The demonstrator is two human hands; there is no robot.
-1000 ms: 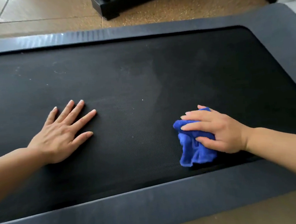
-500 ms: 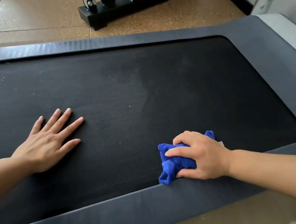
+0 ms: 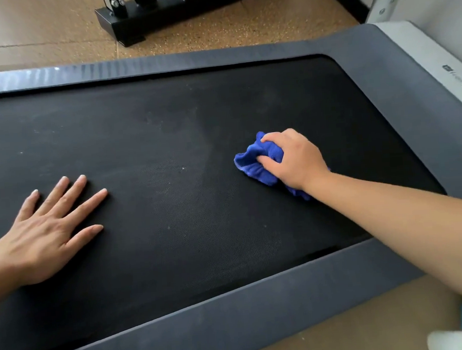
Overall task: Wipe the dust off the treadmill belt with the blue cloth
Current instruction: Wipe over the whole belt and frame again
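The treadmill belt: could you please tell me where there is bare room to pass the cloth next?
The widest bare stretch of the treadmill belt lies between the flat left hand and the right hand gripping the blue cloth. The far strip along the far side rail is also free. The near-left corner is taken by the left hand.

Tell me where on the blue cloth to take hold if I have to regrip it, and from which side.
Probably grip the bunched ridge of the blue cloth from above, as the right hand does now. It lies crumpled on the treadmill belt, so the raised folds give fingers purchase; the flat edges would likely slip.
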